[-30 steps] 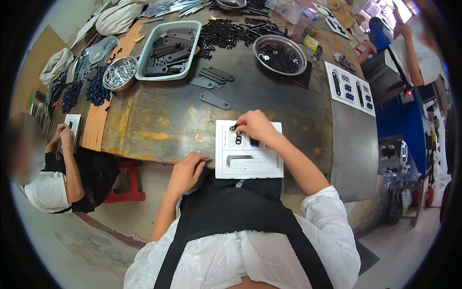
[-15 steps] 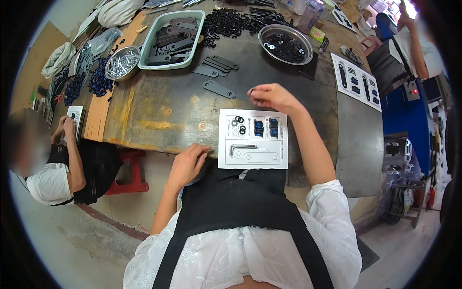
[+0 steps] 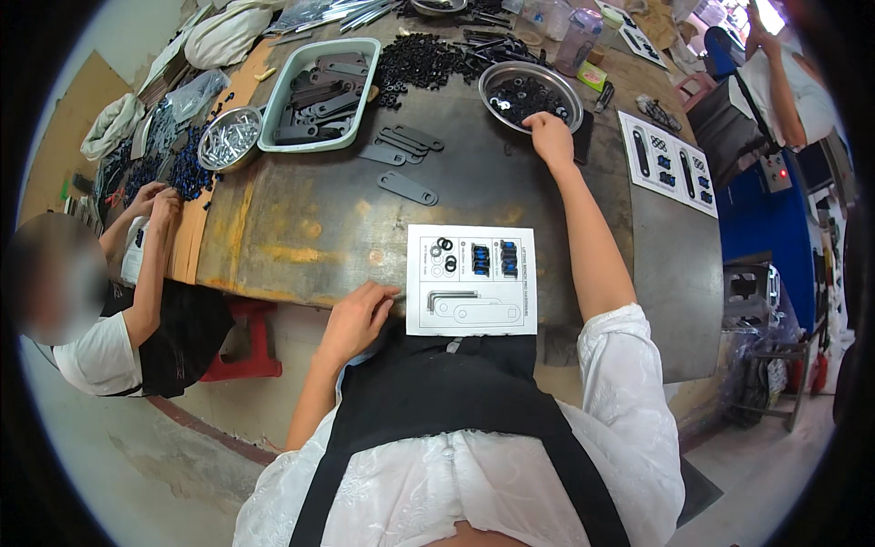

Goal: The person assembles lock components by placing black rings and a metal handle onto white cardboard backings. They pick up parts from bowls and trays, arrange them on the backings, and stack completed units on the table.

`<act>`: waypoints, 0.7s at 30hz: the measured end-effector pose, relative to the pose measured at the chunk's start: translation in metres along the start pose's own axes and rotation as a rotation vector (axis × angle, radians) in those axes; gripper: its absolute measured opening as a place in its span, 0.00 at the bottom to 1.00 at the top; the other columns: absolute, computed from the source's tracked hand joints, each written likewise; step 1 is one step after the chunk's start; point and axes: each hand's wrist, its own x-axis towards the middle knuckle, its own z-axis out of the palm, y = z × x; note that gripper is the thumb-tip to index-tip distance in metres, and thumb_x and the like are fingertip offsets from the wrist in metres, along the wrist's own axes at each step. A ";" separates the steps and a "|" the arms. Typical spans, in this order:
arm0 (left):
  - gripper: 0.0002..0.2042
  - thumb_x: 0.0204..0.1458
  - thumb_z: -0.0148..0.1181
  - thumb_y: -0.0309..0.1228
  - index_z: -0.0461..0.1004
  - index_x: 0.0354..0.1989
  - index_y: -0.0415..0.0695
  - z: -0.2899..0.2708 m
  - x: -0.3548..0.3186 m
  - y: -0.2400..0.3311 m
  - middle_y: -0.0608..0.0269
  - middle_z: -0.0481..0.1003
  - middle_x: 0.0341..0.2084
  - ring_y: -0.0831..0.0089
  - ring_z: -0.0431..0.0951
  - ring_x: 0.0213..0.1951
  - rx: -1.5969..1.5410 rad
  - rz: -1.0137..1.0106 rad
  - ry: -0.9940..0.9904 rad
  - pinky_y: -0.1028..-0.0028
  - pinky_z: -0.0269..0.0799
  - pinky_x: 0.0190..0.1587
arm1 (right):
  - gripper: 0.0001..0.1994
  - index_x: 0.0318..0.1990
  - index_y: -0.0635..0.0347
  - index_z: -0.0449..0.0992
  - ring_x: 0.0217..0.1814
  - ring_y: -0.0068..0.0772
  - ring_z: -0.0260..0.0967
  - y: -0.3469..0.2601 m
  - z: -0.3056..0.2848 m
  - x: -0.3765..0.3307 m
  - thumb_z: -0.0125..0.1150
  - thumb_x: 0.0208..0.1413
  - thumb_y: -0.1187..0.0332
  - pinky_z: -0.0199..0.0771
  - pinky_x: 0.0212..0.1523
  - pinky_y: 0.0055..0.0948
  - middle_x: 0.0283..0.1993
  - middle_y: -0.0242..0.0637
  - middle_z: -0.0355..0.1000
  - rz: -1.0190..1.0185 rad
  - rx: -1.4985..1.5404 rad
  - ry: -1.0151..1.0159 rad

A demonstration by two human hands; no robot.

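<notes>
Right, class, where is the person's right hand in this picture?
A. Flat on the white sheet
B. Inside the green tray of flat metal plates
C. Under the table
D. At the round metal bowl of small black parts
D: the right hand reaches to the near rim of the round metal bowl of small black parts, far from the white sheet.

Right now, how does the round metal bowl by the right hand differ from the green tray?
The bowl is round and bare metal; the tray is rectangular and pale green. The bowl holds small black parts; the tray holds long flat dark plates. The right hand rests at the bowl's rim; no hand touches the tray. Both sit on the table.
</notes>
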 end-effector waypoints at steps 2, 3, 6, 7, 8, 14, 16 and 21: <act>0.10 0.59 0.57 0.27 0.77 0.48 0.44 -0.001 -0.002 0.000 0.55 0.75 0.35 0.53 0.77 0.37 0.025 -0.011 0.000 0.60 0.73 0.40 | 0.15 0.39 0.49 0.86 0.43 0.48 0.80 -0.024 -0.015 -0.012 0.60 0.58 0.52 0.78 0.45 0.45 0.38 0.42 0.82 -0.047 -0.227 -0.110; 0.10 0.60 0.56 0.27 0.77 0.48 0.44 -0.001 -0.002 0.000 0.55 0.75 0.35 0.53 0.77 0.37 0.035 -0.018 -0.002 0.60 0.73 0.40 | 0.14 0.41 0.46 0.87 0.44 0.47 0.80 -0.034 -0.026 -0.019 0.67 0.53 0.52 0.79 0.46 0.44 0.37 0.41 0.82 -0.067 -0.322 -0.201; 0.10 0.59 0.56 0.27 0.77 0.48 0.44 -0.002 0.000 -0.001 0.55 0.75 0.34 0.53 0.77 0.36 0.015 -0.092 -0.017 0.61 0.73 0.40 | 0.12 0.40 0.45 0.87 0.41 0.46 0.81 -0.023 -0.028 -0.011 0.69 0.53 0.54 0.80 0.44 0.43 0.35 0.42 0.82 -0.208 -0.503 -0.188; 0.10 0.59 0.56 0.27 0.78 0.48 0.44 -0.001 0.000 -0.001 0.55 0.75 0.34 0.53 0.77 0.36 0.016 -0.076 -0.019 0.61 0.73 0.39 | 0.09 0.38 0.45 0.88 0.38 0.45 0.81 -0.020 -0.025 -0.008 0.69 0.53 0.56 0.80 0.41 0.42 0.33 0.43 0.81 -0.202 -0.498 -0.153; 0.10 0.59 0.56 0.27 0.78 0.47 0.44 0.001 0.001 -0.002 0.55 0.75 0.34 0.53 0.77 0.36 0.016 -0.059 -0.022 0.61 0.73 0.39 | 0.09 0.38 0.45 0.88 0.37 0.45 0.81 -0.013 -0.025 -0.011 0.68 0.53 0.56 0.80 0.41 0.43 0.33 0.43 0.81 -0.206 -0.510 -0.155; 0.09 0.59 0.57 0.26 0.78 0.46 0.43 0.003 0.002 -0.002 0.55 0.76 0.35 0.52 0.78 0.36 0.013 -0.055 0.000 0.61 0.73 0.39 | 0.09 0.37 0.45 0.87 0.35 0.46 0.80 -0.005 -0.031 -0.048 0.67 0.54 0.57 0.80 0.38 0.43 0.31 0.42 0.81 -0.283 -0.494 -0.091; 0.09 0.59 0.57 0.26 0.78 0.46 0.43 0.005 0.003 -0.002 0.55 0.76 0.36 0.52 0.78 0.36 0.011 -0.057 -0.005 0.61 0.74 0.39 | 0.09 0.37 0.46 0.87 0.34 0.45 0.80 -0.015 -0.033 -0.074 0.67 0.54 0.56 0.79 0.36 0.43 0.30 0.42 0.80 -0.283 -0.474 -0.094; 0.09 0.60 0.57 0.27 0.78 0.47 0.43 0.008 0.008 -0.003 0.55 0.77 0.37 0.53 0.78 0.37 -0.009 -0.042 -0.024 0.62 0.74 0.40 | 0.11 0.38 0.52 0.83 0.28 0.42 0.77 -0.033 -0.035 -0.134 0.63 0.59 0.57 0.76 0.31 0.37 0.27 0.38 0.79 -0.159 -0.179 -0.049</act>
